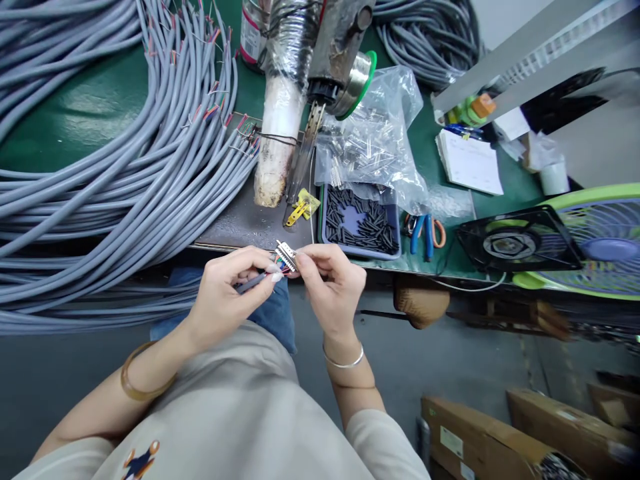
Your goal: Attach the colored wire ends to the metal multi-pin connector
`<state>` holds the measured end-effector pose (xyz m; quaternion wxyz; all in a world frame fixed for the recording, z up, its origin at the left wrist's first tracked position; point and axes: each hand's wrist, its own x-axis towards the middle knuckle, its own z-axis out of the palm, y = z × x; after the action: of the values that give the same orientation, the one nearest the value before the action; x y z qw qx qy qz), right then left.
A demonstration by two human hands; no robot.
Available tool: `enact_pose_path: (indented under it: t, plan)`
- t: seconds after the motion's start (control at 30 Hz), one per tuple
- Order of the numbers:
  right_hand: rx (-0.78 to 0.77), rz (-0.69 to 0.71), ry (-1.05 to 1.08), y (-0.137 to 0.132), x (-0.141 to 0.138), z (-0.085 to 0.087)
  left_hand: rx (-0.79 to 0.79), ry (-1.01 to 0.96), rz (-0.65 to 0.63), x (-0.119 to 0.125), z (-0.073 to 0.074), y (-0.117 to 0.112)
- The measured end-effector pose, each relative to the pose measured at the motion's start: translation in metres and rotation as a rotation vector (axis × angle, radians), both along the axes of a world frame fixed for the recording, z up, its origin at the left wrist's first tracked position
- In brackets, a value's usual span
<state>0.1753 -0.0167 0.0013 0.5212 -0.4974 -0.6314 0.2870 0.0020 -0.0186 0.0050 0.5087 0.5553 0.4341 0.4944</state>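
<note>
My left hand (227,290) pinches the end of a grey cable (250,283) whose coloured wires run into a small metal multi-pin connector (286,255). My right hand (333,280) grips that connector from the right with thumb and fingers. Both hands are held together just in front of the green bench's edge (425,267), above my lap. A blue tray (361,223) of short black tube pieces lies just behind the hands.
Thick bundles of grey cables (100,167) cover the bench's left side. A wrapped soldering stand (285,113) rises behind the hands, with a clear bag of small parts (375,140), blue and orange pliers (425,233), a notepad (473,163), a green fan (595,247). Cardboard boxes (500,440) are on the floor.
</note>
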Motion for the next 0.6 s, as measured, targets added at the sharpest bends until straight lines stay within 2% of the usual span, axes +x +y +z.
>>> enact_pose_path:
  t: [0.07, 0.13, 0.2, 0.3, 0.37, 0.5, 0.6]
  plan:
    - [0.215, -0.145, -0.039, -0.002, 0.002, 0.0, -0.152, -0.075, 0.047, 0.002, -0.003, 0.002]
    - [0.327, -0.217, 0.043, -0.003, 0.004, -0.001, -0.269, -0.136, 0.066, 0.003, -0.005, 0.006]
    - [0.307, -0.21, 0.063, -0.004, 0.008, -0.004, -0.332, -0.179, 0.065, 0.003, -0.005, 0.01]
    - [0.218, -0.16, -0.094, -0.007, 0.012, -0.01, -0.366, -0.222, 0.056, 0.002, -0.005, 0.015]
    - [0.19, -0.086, -0.136, -0.009, 0.011, -0.014, -0.363, -0.222, 0.043, 0.002, -0.005, 0.016]
    - [0.118, 0.079, -0.078, -0.007, 0.005, -0.016, -0.341, -0.166, 0.009, 0.004, -0.006, 0.014]
    - [0.114, 0.011, 0.017, -0.003, 0.004, -0.018, -0.321, -0.14, 0.043, 0.005, -0.007, 0.014]
